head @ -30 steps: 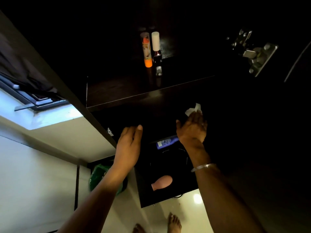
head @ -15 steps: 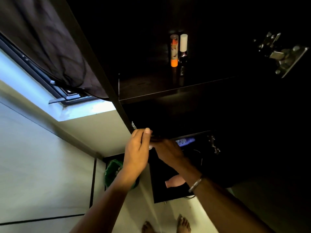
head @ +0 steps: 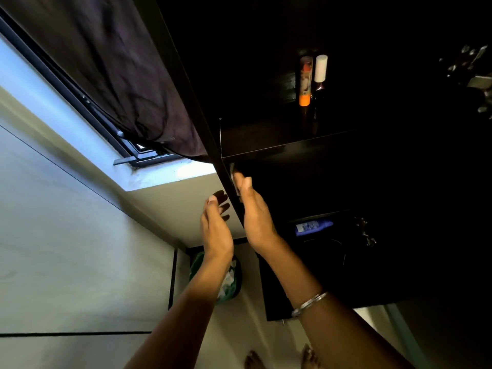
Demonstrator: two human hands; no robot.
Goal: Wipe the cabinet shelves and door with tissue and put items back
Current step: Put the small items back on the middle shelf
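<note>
Both hands raised at the left side panel of the dark cabinet (head: 197, 83).

Right hand (head: 254, 211): fingers straight and together, flat against the panel's inner face, pressing a tissue (head: 232, 170) whose pale edge shows just under the shelf (head: 279, 138). Left hand (head: 215, 230): outside the panel, fingers loosely spread, holding nothing. Two bottles (head: 311, 78) stand upright on the shelf above. Green bin (head: 229, 280) below.

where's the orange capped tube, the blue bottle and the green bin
orange capped tube (head: 305, 81): head view, middle of its body
blue bottle (head: 313, 227): head view, middle of its side
green bin (head: 196, 265): head view, left rim, beside the forearm
</note>
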